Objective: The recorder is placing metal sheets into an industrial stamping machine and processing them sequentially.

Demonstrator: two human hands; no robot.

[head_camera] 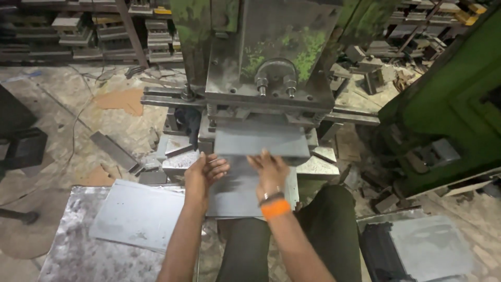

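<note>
I sit in front of a grey and green press machine [271, 68]. A flat grey metal sheet [236, 193] lies on the press bed, with its far end under the upper tool. My left hand [204, 172] grips the sheet's left edge. My right hand [270, 169], with an orange band at the wrist, presses flat on the sheet's middle, fingers spread toward the die. A second grey plate [263, 138] sits just beyond my fingers on the press bed.
A stack of grey sheets [136, 214] lies on a worn metal table [78, 256] at my left. More sheets [430, 248] rest at lower right. A green machine [454, 104] stands on the right. Racks of metal dies [78, 31] line the back, with scrap on the floor.
</note>
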